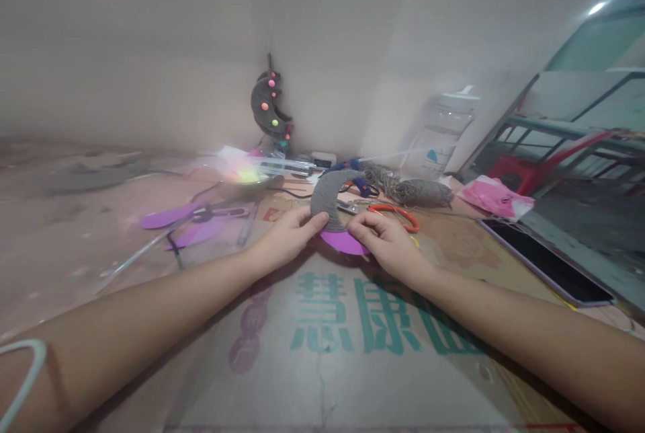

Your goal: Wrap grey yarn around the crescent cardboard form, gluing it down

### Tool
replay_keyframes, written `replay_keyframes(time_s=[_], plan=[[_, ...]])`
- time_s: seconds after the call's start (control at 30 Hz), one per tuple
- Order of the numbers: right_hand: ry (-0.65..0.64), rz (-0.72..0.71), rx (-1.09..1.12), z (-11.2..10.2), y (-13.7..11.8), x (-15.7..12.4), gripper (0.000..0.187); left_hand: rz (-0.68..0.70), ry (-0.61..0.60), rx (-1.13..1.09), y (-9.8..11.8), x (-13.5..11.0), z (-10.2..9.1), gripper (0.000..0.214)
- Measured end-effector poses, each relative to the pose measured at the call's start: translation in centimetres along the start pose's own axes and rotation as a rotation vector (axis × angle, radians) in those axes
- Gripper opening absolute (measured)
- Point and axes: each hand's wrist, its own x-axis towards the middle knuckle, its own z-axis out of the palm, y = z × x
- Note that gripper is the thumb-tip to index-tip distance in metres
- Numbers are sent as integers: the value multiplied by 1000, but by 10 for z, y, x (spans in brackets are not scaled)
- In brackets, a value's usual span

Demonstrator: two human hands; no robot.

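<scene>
A crescent moon shape, wrapped in grey yarn along most of its length, is held above the cardboard. Its lower end is bare purple. My left hand grips the wrapped part at the left, thumb on top. At the purple end, my right hand pinches with thumb and forefinger near the edge of the wrapping; whether a yarn strand lies between those fingers is too small to tell. Behind the crescent lie orange-handled scissors, partly hidden. A ball of grey yarn rests to the right.
Printed cardboard covers the work surface. A finished-looking crescent with coloured pompoms hangs against the wall. Purple pieces lie at left, a phone at right. A clear bottle and a pink packet stand behind.
</scene>
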Motion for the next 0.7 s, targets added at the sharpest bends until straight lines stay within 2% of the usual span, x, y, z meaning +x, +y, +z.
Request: replay_keyframes(time_s=[0.2,0.43,0.6,0.7], plan=[[-31,-20,-53,-1,1,1,36,-3,-3,-8,-1,0,0,34],[45,-8,125,0,-1,-1,31,-11,4,35,0,0,0,35],[17,-92,-87,1,-1,0,17,-16,-37,76,2,-2,0,36],[20,-90,-134,1,1,1,18,-4,-37,60,-2,-2,1,38]])
